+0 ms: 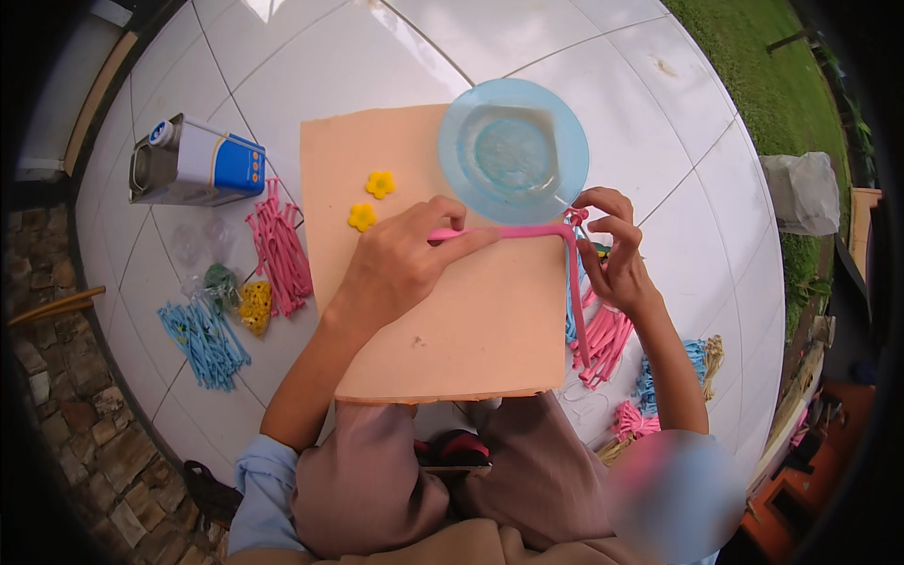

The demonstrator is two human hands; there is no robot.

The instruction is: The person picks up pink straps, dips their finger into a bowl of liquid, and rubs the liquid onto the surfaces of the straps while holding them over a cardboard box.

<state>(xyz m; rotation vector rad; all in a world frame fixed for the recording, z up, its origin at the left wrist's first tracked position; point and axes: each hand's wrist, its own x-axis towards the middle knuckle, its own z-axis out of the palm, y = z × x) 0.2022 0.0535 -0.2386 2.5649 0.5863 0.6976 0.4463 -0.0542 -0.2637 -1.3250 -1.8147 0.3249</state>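
My left hand [400, 259] presses a pink strip [513, 232] flat along the upper part of a peach cardboard sheet [471, 330]. At the sheet's right edge my right hand [612, 250] pinches the corner where this strip meets a second pink strip [576, 301] running down the edge. A thin stick in my right fingers points toward a blue plastic bowl [513, 151] with clear liquid, resting on the sheet's top right corner. Two yellow paper flowers [371, 200] lie on the sheet at the upper left.
A metal can with a blue and white label [193, 162] lies on the white tiled floor at left. Pink strips [280, 250], blue strips [202, 341] and a bag of yellow pieces [254, 306] lie left of the sheet. More pink and blue bundles [612, 344] lie right.
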